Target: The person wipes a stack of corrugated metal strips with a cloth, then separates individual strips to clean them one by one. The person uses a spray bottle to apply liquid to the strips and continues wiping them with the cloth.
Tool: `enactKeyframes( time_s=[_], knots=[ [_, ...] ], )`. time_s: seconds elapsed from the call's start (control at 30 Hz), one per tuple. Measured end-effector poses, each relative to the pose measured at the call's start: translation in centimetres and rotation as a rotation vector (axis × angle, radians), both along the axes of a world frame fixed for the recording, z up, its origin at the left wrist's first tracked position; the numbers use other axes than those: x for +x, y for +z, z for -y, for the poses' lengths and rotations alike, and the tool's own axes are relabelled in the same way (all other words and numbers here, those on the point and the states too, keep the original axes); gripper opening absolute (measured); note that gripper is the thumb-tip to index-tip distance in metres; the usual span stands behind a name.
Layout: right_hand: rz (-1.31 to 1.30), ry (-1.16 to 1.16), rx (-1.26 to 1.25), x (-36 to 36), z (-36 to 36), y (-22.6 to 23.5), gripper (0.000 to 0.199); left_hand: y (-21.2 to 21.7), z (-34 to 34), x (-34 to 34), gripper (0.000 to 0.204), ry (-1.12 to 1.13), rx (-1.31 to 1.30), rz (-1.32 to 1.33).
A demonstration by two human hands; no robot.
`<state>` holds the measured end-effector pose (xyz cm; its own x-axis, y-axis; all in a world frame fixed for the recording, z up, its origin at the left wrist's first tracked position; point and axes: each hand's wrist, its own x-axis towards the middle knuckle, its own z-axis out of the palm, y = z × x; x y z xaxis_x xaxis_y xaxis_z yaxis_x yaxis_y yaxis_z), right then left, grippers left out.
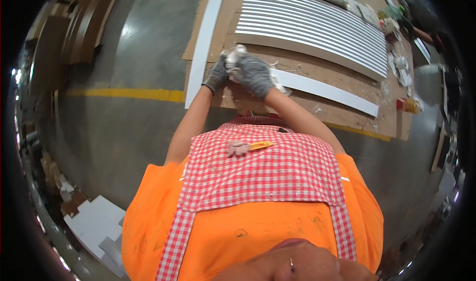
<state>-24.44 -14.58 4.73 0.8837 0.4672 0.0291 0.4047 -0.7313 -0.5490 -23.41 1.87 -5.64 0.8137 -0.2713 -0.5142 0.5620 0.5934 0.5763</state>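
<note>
Both my hands wear grey gloves and meet over the near edge of a brown worktable (342, 78). My left hand (217, 74) and my right hand (254, 74) are closed together on a small white lump (235, 58), perhaps a rag or putty; I cannot tell which. Just right of my right hand lies a long white strip (327, 90) flat on the table. Another white strip (205, 43) runs along the table's left side.
A curved panel of several white slats (317, 26) lies further back on the table. Small tools, tape rolls and containers (399, 63) crowd the right end. Grey floor with a yellow line (124, 93) lies left. Brown boards (84, 28) are stacked at far left. White pieces (96, 221) lie bottom left.
</note>
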Motion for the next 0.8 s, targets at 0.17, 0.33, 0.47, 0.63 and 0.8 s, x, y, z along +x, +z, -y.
enactKeyframes(
  time_s=[0.17, 0.33, 0.47, 0.63, 0.8],
  knots=[
    [0.069, -0.075, 0.105, -1.6, 2.2, 0.4, 0.037, -1.1, -1.1, -0.2, 0.051, -0.088, 0.056, -0.027],
    [-0.007, -0.615, 0.064, -5.4, 20.7, -3.6, 0.037, 3.0, 0.1, -1.6, 0.044, -0.09, 0.246, -0.028],
    [0.258, -0.814, -0.321, -7.9, 36.4, -2.8, 0.029, 1.1, -0.8, -1.3, 0.045, -0.091, 0.414, -0.116],
    [0.352, -0.963, -0.083, -6.3, 36.9, -6.9, 0.027, 2.2, 0.5, -0.8, 0.048, -0.112, 0.52, -0.054],
    [0.281, -0.861, -0.264, -7.6, 24.4, -0.7, 0.029, -0.4, -1.6, -0.8, 0.04, -0.015, 0.538, -0.167]
  ],
)
